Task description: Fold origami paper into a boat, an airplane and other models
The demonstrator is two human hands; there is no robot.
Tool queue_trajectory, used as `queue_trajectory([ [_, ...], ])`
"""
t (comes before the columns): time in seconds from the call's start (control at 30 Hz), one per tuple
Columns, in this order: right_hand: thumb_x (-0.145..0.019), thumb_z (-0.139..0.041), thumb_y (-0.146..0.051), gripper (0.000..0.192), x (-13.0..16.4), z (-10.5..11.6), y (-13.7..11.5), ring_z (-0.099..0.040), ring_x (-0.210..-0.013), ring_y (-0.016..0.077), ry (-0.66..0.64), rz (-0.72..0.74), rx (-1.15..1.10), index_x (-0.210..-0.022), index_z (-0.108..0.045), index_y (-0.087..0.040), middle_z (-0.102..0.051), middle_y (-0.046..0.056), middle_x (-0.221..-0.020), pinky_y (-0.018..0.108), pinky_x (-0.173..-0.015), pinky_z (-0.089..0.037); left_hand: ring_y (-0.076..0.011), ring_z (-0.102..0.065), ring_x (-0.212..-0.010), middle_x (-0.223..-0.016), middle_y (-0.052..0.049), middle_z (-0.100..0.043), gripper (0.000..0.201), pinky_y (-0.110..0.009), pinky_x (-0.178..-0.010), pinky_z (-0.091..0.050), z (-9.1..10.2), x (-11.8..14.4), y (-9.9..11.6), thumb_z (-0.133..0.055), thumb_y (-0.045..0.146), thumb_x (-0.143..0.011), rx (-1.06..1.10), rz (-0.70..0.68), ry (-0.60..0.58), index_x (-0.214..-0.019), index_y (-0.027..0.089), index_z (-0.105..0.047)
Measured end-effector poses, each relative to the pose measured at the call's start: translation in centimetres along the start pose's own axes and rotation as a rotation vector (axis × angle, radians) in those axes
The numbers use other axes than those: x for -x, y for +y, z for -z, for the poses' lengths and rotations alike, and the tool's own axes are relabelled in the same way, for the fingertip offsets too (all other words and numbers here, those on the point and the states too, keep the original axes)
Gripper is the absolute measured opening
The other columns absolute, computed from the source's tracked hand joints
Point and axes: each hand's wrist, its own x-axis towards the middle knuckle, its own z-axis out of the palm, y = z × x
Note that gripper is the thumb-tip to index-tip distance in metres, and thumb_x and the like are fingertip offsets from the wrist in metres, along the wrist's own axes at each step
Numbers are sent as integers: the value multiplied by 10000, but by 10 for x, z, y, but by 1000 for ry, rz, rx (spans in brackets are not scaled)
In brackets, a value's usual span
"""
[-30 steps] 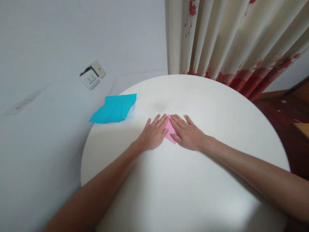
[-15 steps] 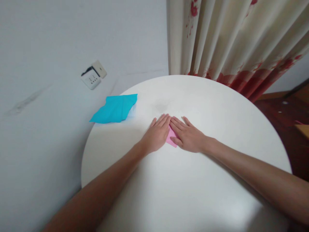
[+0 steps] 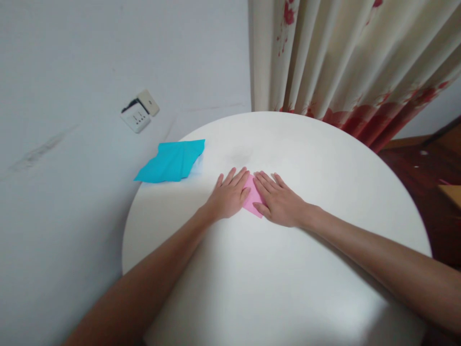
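A small pink sheet of paper point(image 3: 254, 198) lies flat near the middle of the white table, partly covered by both hands. My left hand point(image 3: 229, 194) rests palm down over its left edge, with the fingers stretched and spread a little. On the other side, my right hand point(image 3: 279, 199) lies flat over the right part of the sheet, its thumb across the lower corner. Between the two hands a strip of the pink paper shows. Parts of its outline are hidden under the fingers.
A creased blue sheet point(image 3: 175, 161) lies at the left edge of the round white table point(image 3: 288, 278), its corner reaching past the rim. A wall with a socket point(image 3: 136, 117) stands at the left. Behind the table hangs a flowered curtain point(image 3: 334, 62).
My left hand has shifted left and its fingers have spread, so more of the pink paper shows. My right hand has stayed nearly in place.
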Motion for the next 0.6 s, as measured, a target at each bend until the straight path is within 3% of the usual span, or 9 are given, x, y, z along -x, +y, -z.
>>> queue_trajectory([
  [0.13,-1045,-279,-503,739,0,1,0,-138,-1551,322,3,4,8,-1577,-239,9,-189,232,-1647,564,-1251,-119,-327,-215,-1542,-1663,-101,-263,562,-624,-1205,-247,-2,-4,-12,-262,352,-1053,8,117,26,-1583,165,-298],
  [0.27,-1044,-292,-493,746,0,2,-1,-140,-1550,327,-8,4,10,-1571,-236,32,-186,239,-1646,565,-1252,-117,-316,-289,-1518,-1616,-166,-357,542,-577,-1201,-288,4,-9,-17,-265,220,-1024,88,278,144,-1534,63,-361],
  [0.37,-1045,-281,-496,750,-1,2,-1,-137,-1550,325,-14,6,10,-1574,-224,32,-173,237,-1647,567,-1251,-118,-238,-251,-1537,-1623,-149,-351,541,-470,-1236,-258,8,-8,-6,-228,196,-1029,139,92,203,-1541,61,-338],
  [0.47,-1043,-266,-516,761,-1,0,-1,-139,-1551,318,-5,2,-1,-1579,-221,23,-185,232,-1646,559,-1254,-112,-193,-230,-1544,-1643,-120,-318,544,-439,-1251,-220,5,-4,8,-207,239,-1050,119,-140,111,-1573,112,-283],
  [0.6,-1041,-232,-540,782,-1,0,-1,-130,-1553,316,-4,-11,-5,-1585,-196,21,-174,220,-1653,563,-1254,-100,-212,-196,-1554,-1662,-138,-252,574,-464,-1254,-192,-1,1,17,-203,306,-1062,39,-157,43,-1595,93,-216],
])
